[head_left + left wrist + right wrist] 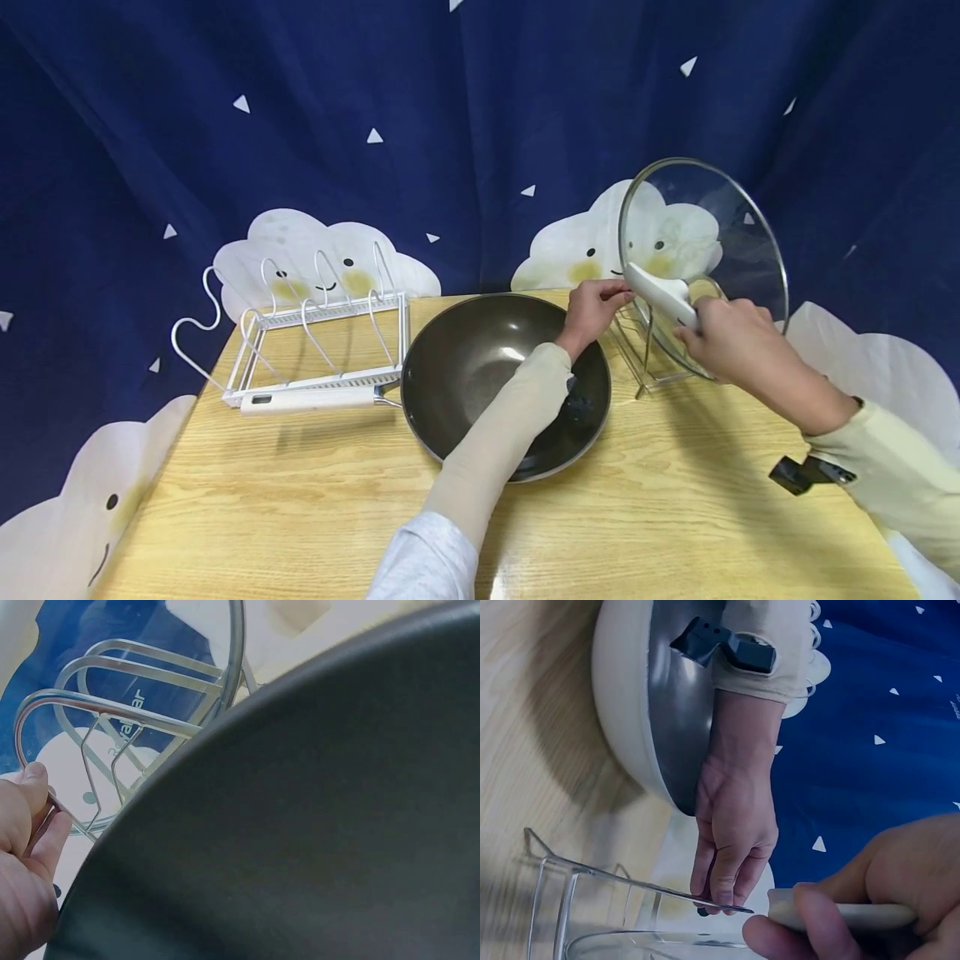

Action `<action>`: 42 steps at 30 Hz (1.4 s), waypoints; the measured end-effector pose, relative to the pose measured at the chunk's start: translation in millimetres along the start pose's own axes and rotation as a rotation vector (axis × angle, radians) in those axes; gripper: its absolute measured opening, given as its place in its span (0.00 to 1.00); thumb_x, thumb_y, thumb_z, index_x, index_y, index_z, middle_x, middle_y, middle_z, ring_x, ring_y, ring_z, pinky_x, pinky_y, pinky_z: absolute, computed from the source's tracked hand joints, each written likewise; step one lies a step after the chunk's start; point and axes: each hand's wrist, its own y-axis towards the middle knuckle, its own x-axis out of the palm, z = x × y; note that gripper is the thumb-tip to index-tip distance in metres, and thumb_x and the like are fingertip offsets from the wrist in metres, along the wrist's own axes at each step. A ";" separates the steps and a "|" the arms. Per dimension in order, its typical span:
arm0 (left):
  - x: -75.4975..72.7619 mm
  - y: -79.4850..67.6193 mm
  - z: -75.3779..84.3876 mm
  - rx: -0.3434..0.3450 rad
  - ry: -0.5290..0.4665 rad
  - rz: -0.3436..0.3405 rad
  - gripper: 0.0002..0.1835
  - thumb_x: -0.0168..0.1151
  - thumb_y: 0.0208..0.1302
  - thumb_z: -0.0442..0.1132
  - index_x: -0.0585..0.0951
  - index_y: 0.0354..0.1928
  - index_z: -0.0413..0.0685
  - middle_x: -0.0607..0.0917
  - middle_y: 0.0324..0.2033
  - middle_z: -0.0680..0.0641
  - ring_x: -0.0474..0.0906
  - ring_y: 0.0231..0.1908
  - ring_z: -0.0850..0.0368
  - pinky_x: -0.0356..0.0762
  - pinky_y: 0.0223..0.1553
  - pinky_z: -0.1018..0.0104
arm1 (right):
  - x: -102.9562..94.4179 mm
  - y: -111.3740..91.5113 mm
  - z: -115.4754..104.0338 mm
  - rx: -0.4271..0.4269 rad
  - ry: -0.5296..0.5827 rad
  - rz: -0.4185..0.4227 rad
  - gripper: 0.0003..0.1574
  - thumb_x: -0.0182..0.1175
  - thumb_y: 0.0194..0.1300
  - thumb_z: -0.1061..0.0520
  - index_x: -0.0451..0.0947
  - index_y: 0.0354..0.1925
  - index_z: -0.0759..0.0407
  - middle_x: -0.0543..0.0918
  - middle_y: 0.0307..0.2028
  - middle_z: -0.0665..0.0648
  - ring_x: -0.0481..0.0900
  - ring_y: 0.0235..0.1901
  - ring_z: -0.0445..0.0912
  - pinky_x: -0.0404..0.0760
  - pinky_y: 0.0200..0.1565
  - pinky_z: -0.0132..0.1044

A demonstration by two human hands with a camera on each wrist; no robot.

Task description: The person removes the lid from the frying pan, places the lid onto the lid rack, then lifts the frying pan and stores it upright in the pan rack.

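Nearest, the pale left sleeve [498, 429] is lying across the wok [465, 383], hiding part of its bowl, while the right sleeve [896, 479] is running off the right edge, a black device [810, 473] sitting at its cuff. Beneath, the wooden table [300, 517] is being cut off along the near edge. The wok is resting at the middle, its white handle [315, 402] pointing left and covering a little of the white wire rack [311, 383] standing there. Beyond the wok's right rim, the left hand [592, 308] is pinching a wire of the metal rack [150, 718] between thumb and fingers; in the left wrist view the wok is blocking the rack's lower part. Farther right, the right hand [738, 337] is gripping the white lid handle [663, 296], and the glass lid [738, 242] is tilting steeply upright over the rack; whether they are touching is hard to tell. Farthest back, the blue cloud-print curtain [465, 125] is hanging, one cloud showing through the glass.
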 end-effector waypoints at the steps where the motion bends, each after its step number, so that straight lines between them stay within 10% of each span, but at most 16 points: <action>1: -0.2 0.3 -0.2 -0.002 -0.001 0.001 0.09 0.68 0.70 0.43 0.90 0.48 0.52 0.91 0.43 0.53 0.85 0.44 0.67 0.73 0.41 0.83 | 0.2 -0.5 -0.8 0.001 0.006 0.004 0.18 0.65 0.68 0.54 0.75 0.31 0.68 0.76 0.18 0.59 0.75 0.19 0.56 0.68 0.21 0.51; 10: -3.7 0.1 0.4 -0.002 0.006 -0.005 0.10 0.68 0.69 0.43 0.90 0.48 0.51 0.91 0.44 0.52 0.86 0.45 0.64 0.73 0.41 0.83 | 4.4 -5.1 -5.2 0.038 0.057 0.075 0.18 0.55 0.70 0.53 0.76 0.28 0.65 0.76 0.17 0.58 0.75 0.18 0.57 0.66 0.21 0.50; 20: -6.5 -0.9 0.9 0.000 0.019 0.002 0.11 0.69 0.68 0.43 0.90 0.49 0.51 0.91 0.43 0.52 0.86 0.46 0.62 0.75 0.42 0.81 | 17.4 -14.6 -16.8 0.078 0.091 0.224 0.25 0.63 0.68 0.55 0.77 0.48 0.80 0.81 0.33 0.82 0.77 0.31 0.80 0.69 0.32 0.68; 42: -4.6 2.1 2.7 -0.017 0.108 0.003 0.07 0.66 0.69 0.34 0.88 0.32 0.45 0.91 0.34 0.49 0.85 0.38 0.58 0.74 0.39 0.75 | 37.3 -27.5 -32.9 0.113 0.124 0.389 0.28 0.65 0.68 0.54 0.75 0.52 0.78 0.80 0.30 0.83 0.77 0.29 0.80 0.67 0.29 0.70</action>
